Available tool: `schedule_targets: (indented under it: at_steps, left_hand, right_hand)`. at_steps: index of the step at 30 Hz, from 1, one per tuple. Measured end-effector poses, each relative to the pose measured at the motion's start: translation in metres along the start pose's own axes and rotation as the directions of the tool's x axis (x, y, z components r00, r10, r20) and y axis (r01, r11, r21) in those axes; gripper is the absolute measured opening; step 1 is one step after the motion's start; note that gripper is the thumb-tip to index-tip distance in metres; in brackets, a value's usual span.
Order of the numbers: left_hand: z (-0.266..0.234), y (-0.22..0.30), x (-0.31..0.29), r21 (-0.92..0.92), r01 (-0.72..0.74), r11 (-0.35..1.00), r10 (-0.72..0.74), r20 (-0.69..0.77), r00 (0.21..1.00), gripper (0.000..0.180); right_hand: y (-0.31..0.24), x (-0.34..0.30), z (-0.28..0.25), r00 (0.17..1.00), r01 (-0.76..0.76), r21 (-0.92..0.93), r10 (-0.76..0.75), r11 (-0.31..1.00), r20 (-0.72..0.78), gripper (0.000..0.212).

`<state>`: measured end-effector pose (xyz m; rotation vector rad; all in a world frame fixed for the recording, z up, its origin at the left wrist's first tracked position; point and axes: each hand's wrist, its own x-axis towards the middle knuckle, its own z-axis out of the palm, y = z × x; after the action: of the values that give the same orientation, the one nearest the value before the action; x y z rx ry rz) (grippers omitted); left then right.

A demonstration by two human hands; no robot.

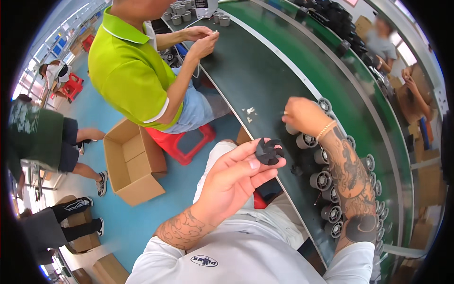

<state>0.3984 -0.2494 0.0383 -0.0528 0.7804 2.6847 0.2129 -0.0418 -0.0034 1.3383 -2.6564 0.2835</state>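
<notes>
The long dark-green worktop (269, 85) runs from near right of you to the far side, with a brighter green strip (293, 42) along its right. On the far left of the worktop, a co-worker in a lime shirt (135, 71) sits on a red stool (184, 147), both hands brought together over the worktop's left edge. An open cardboard box (142, 191) stands on the blue floor (111, 236) to your left, just beside that stool.

Your left hand (229, 182) is palm up at the left edge of the worktop, thumb and fingers pinching a black fan wheel (269, 152). The wheel sits at your fingertips, its curved blades facing up. Your right hand (306, 116) is farther away and to the right, its fingers curled in over the worktop, right by a grey part; you cannot tell from here whether they grip it.

Grey round housings (320, 181) line up on the right, on both sides of your right forearm, many with spoked openings showing. A small dark part (296, 170) lies to the left of them, too blurred to make out. Small white bits (249, 113) lie scattered beyond your left hand, near the worktop's left edge.
</notes>
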Motion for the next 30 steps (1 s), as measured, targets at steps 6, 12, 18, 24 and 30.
schedule_targets:
  at_steps: [6, 12, 18, 24, 30]
  left_hand:
    - [0.005, -0.019, 0.005, 0.015, 0.060, 0.998, -0.060, -0.009, 0.998, 0.034]
    - [0.012, -0.052, 0.008, 0.253, 0.084, 0.964, -0.118, 0.119, 0.986, 0.032]
    - [0.023, -0.078, 0.008, 0.396, 0.057, 0.916, -0.160, 0.233, 0.959, 0.032]
    - [0.028, -0.092, 0.003, 0.451, 0.176, 0.875, -0.297, 0.212, 0.931, 0.033]
    - [-0.016, -0.121, 0.005, 0.737, 0.052, 0.674, -0.270, 0.180, 0.946, 0.021]
  right_hand:
    - [-0.073, -0.046, -0.066, 0.759, -0.411, 0.750, 0.650, 0.517, -0.032, 0.033]
    - [-0.142, -0.120, -0.087, 0.653, -0.261, 0.958, 0.752, 0.118, 0.086, 0.013]
    - [-0.159, -0.168, -0.073, 0.572, -0.089, 0.996, 0.820, 0.026, 0.030, 0.020]
    - [-0.174, -0.181, -0.069, 0.547, -0.275, 0.865, 0.808, 0.420, -0.218, 0.013]
    - [-0.203, -0.215, -0.043, 0.486, -0.544, 0.811, 0.869, 0.214, 0.097, 0.021]
